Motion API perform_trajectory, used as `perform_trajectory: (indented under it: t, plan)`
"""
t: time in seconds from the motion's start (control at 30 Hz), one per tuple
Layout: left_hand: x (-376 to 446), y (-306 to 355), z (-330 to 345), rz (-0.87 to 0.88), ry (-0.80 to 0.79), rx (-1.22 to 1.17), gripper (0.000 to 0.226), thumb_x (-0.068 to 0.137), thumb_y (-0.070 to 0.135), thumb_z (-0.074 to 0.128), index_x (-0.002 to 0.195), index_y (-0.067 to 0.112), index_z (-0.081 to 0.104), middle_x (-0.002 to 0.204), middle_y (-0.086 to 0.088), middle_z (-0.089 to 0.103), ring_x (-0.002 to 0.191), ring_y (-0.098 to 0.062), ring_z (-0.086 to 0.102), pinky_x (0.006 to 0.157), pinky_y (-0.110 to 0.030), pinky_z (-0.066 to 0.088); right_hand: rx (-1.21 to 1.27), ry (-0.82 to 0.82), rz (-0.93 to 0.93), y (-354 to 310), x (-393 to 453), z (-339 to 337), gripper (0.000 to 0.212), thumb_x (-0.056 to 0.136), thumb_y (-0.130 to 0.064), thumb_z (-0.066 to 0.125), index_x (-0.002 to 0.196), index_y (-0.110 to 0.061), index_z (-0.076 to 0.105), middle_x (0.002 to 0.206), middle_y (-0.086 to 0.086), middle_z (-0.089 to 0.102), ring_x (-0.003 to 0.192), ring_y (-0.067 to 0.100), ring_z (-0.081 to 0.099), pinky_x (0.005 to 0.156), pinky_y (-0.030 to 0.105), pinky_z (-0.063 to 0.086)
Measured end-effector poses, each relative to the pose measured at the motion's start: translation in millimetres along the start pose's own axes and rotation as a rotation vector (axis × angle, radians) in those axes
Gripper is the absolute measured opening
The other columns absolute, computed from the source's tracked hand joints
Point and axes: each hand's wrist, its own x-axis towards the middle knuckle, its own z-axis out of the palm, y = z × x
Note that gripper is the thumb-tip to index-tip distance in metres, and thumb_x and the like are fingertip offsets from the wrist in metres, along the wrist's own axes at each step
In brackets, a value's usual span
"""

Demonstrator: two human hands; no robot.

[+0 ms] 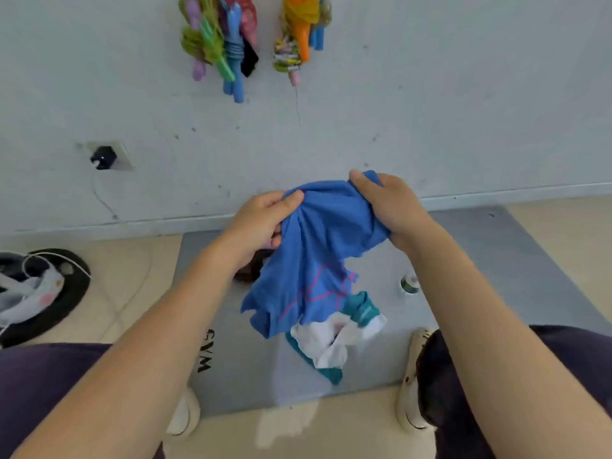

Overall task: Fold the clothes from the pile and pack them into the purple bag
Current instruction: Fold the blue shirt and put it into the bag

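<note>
I hold a blue garment (318, 253) with thin pink lines up in front of me, bunched at its top edge. My left hand (261, 223) grips its left corner and my right hand (390, 207) grips its right corner. The cloth hangs down over a grey mat (480, 260). Below it on the mat lies a white and teal garment (334, 342). A dark reddish garment (248, 273) peeks out behind my left wrist. No purple bag shows in this view.
A small bottle (410, 283) stands on the mat at the right. A black round object with white cables (39, 289) sits on the floor at the left. Coloured ropes (225, 44) hang on the wall; a plug (104, 157) sits in a socket. My white shoes (414, 379) flank the mat.
</note>
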Motion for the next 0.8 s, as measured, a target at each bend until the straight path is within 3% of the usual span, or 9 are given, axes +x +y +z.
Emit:
perform_trajectory:
  t: [0.1, 0.17, 0.27, 0.33, 0.43, 0.5, 0.57, 0.67, 0.8]
  plan:
    - [-12.0, 40.7, -4.2, 0.079, 0.01, -0.131, 0.024, 0.098, 0.034, 0.056, 0.087, 0.016, 0.067, 0.075, -0.001, 0.066, 0.067, -0.013, 0.063, 0.062, -0.023, 0.05, 0.359, -0.164, -0.023, -39.7, -9.4, -6.2, 0.023, 0.099, -0.03, 0.054, 0.093, -0.012, 0.068, 0.087, 0.004, 0.071, 0.082, 0.016, 0.068, 0.073, 0.029, 0.055]
    - [-18.5, 54.4, -3.1, 0.11, -0.019, -0.208, 0.022, 0.099, 0.035, 0.054, 0.093, 0.018, 0.068, 0.083, 0.004, 0.072, 0.075, -0.008, 0.068, 0.063, -0.023, 0.053, 0.561, -0.285, -0.035, -56.6, -14.7, -5.8, 0.027, 0.102, -0.023, 0.047, 0.111, -0.005, 0.064, 0.102, 0.008, 0.072, 0.095, 0.018, 0.069, 0.081, 0.029, 0.057]
    - [-24.4, 53.0, 3.4, 0.087, -0.167, -0.286, 0.03, 0.095, 0.044, 0.056, 0.102, 0.017, 0.067, 0.099, -0.005, 0.073, 0.092, -0.017, 0.07, 0.078, -0.031, 0.058, 0.665, -0.376, -0.055, -64.2, -18.3, 3.2, 0.031, 0.104, -0.016, 0.04, 0.12, 0.003, 0.057, 0.11, 0.014, 0.067, 0.101, 0.022, 0.066, 0.09, 0.032, 0.056]
    - [-30.5, 40.6, 9.3, 0.032, -0.335, -0.137, 0.027, 0.086, 0.047, 0.067, 0.102, 0.026, 0.072, 0.108, -0.004, 0.074, 0.1, -0.018, 0.07, 0.08, -0.027, 0.057, 0.687, -0.329, -0.073, -62.4, -15.0, 7.3, 0.026, 0.104, -0.012, 0.039, 0.114, 0.003, 0.058, 0.104, 0.012, 0.068, 0.097, 0.02, 0.067, 0.087, 0.032, 0.057]
    - [-35.9, 10.0, 9.2, -0.064, -0.465, 0.18, 0.024, 0.086, 0.04, 0.072, 0.11, 0.039, 0.069, 0.111, 0.02, 0.071, 0.103, 0.002, 0.066, 0.079, -0.012, 0.052, 0.64, -0.22, -0.055, -44.8, -5.5, 3.9, 0.024, 0.104, -0.012, 0.04, 0.117, 0.0, 0.056, 0.112, 0.011, 0.067, 0.104, 0.021, 0.066, 0.093, 0.034, 0.054]
    - [-32.0, -9.9, 3.7, -0.137, -0.403, 0.154, 0.025, 0.089, 0.038, 0.069, 0.114, 0.035, 0.066, 0.109, 0.021, 0.071, 0.101, 0.003, 0.067, 0.08, -0.013, 0.052, 0.477, -0.202, -0.007, -19.8, -4.2, 3.9, 0.023, 0.103, -0.021, 0.045, 0.118, -0.008, 0.058, 0.113, 0.003, 0.068, 0.106, 0.018, 0.066, 0.092, 0.033, 0.053]
    - [-25.8, -17.3, 1.8, -0.192, -0.274, 0.041, 0.02, 0.092, 0.036, 0.066, 0.11, 0.029, 0.069, 0.104, 0.017, 0.074, 0.101, -0.004, 0.069, 0.083, -0.02, 0.054, 0.243, -0.257, 0.039, 5.1, -9.9, 12.5, 0.02, 0.1, -0.034, 0.05, 0.104, -0.019, 0.063, 0.095, -0.011, 0.072, 0.094, 0.009, 0.067, 0.083, 0.029, 0.051]
    - [-12.6, -18.1, 0.5, -0.202, -0.055, -0.04, 0.021, 0.093, 0.039, 0.063, 0.103, 0.024, 0.074, 0.101, 0.004, 0.076, 0.102, -0.016, 0.07, 0.094, -0.038, 0.054, -0.004, -0.402, 0.03, 22.1, -18.6, 32.4, 0.04, 0.092, -0.055, 0.054, 0.106, -0.02, 0.068, 0.096, -0.007, 0.073, 0.081, 0.005, 0.067, 0.075, 0.026, 0.049]
    - [-6.4, -10.9, -5.5, -0.162, 0.003, -0.151, 0.025, 0.097, 0.04, 0.058, 0.101, 0.022, 0.075, 0.103, -0.005, 0.076, 0.1, -0.022, 0.071, 0.089, -0.042, 0.056, -0.027, -0.487, -0.036, 26.0, -19.2, 45.5, 0.051, 0.08, -0.059, 0.064, 0.114, -0.022, 0.066, 0.11, -0.004, 0.073, 0.102, 0.012, 0.069, 0.088, 0.035, 0.054]
